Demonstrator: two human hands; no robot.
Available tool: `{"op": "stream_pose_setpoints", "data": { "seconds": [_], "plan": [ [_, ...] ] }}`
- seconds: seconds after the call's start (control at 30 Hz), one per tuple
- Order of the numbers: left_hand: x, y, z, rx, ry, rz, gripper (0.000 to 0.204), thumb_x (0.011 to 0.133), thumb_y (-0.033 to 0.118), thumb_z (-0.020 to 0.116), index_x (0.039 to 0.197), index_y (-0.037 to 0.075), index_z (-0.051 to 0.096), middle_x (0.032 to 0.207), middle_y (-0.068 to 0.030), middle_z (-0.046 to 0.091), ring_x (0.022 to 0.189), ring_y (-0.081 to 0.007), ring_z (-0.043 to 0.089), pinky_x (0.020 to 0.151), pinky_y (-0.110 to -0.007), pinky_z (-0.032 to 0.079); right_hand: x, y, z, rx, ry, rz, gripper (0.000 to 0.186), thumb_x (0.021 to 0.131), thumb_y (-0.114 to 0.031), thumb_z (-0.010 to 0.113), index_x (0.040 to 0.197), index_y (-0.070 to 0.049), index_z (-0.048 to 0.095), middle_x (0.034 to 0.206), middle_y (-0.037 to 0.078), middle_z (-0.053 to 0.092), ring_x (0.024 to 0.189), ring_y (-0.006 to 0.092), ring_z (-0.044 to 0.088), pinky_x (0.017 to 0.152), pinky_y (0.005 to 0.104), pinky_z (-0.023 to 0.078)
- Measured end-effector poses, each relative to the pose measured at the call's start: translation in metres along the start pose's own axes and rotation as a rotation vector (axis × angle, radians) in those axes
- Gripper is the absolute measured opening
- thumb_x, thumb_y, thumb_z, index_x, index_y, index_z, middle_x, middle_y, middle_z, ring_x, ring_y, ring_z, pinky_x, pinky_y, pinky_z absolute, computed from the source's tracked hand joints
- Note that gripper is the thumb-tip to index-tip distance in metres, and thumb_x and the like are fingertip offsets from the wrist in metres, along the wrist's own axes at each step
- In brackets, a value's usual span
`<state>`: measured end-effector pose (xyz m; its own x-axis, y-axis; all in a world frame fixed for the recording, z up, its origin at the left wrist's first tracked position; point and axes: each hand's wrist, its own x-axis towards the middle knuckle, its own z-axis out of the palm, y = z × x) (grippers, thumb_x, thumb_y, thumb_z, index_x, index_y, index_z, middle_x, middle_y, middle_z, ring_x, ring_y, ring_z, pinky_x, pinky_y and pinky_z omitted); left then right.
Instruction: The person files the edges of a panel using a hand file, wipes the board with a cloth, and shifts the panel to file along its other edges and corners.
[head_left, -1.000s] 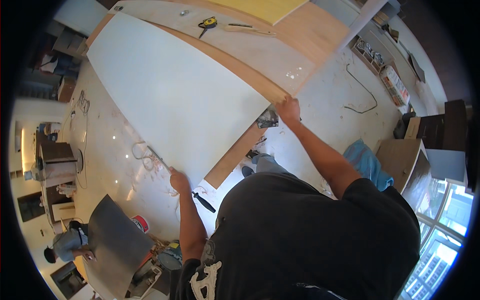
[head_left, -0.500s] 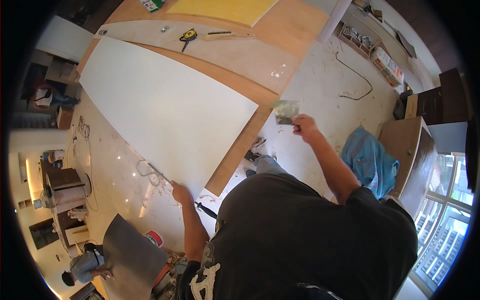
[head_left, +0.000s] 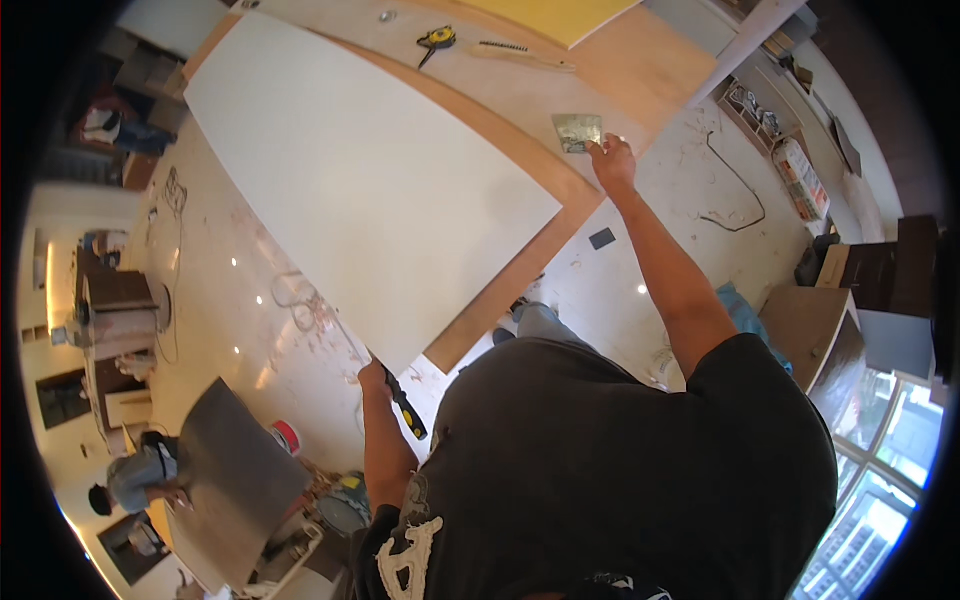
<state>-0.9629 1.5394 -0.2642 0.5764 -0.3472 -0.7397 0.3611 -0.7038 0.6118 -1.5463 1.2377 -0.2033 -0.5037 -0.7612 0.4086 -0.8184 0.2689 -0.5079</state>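
My right hand (head_left: 614, 163) is stretched forward and pinches a thin, square, greenish-grey spreader plate (head_left: 578, 132) by its edge. The plate is over the pale-coated strip of the brown board, beyond the white sheet's right corner. The large white sheet (head_left: 370, 190) lies flat on the brown board (head_left: 490, 325), whose edge shows along the near right side. At the sheet's near left corner, my left hand (head_left: 374, 380) is closed round a tool with a black-and-yellow handle (head_left: 408, 408) and a long, thin grey blade.
A tape measure (head_left: 436, 42) and a wooden-handled brush (head_left: 522, 56) lie on the far strip, near a yellow board (head_left: 550, 15). A small dark rectangle (head_left: 602, 239) and a bent cable (head_left: 745, 205) lie on the floor. Lower left, another person (head_left: 142, 478) is beside a dark sheet (head_left: 235, 490).
My right hand has carried the spreader plate forward, from above the floor to over the coated strip. More of the handle shows at my left hand. The view has shifted a little.
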Motion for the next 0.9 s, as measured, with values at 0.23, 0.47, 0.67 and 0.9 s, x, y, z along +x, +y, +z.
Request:
{"op": "stream_pose_setpoints", "data": {
  "seconds": [0.23,0.47,0.67,0.9],
  "plan": [
    [-0.04,0.02,-0.004,-0.19,-0.203,-0.087,0.033,0.094,0.037,0.068,0.077,0.013,0.053,0.055,-0.0006,0.046,0.045,-0.0173,0.048,0.041,-0.035,0.04,-0.046,-0.077,-0.017,0.225,-0.78,-0.114,0.05,0.077,-0.05,0.075,0.088,-0.001,0.07,0.085,0.02,0.07,0.08,0.0343,0.068,0.074,0.0434,0.052],
    [-0.033,0.083,0.013,-0.293,-0.067,0.055,0.03,0.084,0.029,0.078,0.084,0.007,0.058,0.062,-0.0038,0.052,0.051,-0.0192,0.054,0.045,-0.035,0.048,-0.04,-0.106,0.025,0.313,-1.039,0.097,0.058,0.071,-0.038,0.087,0.102,0.008,0.069,0.089,0.015,0.071,0.074,0.0231,0.068,0.064,0.0373,0.054],
    [-0.026,0.098,0.037,-0.228,-0.056,0.182,0.031,0.082,0.028,0.08,0.084,0.004,0.059,0.065,-0.0029,0.053,0.053,-0.0168,0.054,0.047,-0.036,0.047,-0.039,-0.087,0.048,0.251,-0.914,0.049,0.052,0.073,-0.033,0.087,0.103,0.006,0.069,0.088,0.014,0.071,0.071,0.0211,0.067,0.063,0.0351,0.054],
    [-0.022,0.094,0.058,-0.171,0.042,0.243,0.045,0.083,0.031,0.08,0.095,-0.01,0.065,0.086,-0.0154,0.069,0.066,-0.0225,0.064,0.058,-0.039,0.052,-0.042,-0.112,0.024,0.229,-0.996,0.135,0.047,0.073,-0.032,0.089,0.094,0.005,0.069,0.081,0.012,0.07,0.065,0.019,0.065,0.059,0.0333,0.053]
  ]
}}
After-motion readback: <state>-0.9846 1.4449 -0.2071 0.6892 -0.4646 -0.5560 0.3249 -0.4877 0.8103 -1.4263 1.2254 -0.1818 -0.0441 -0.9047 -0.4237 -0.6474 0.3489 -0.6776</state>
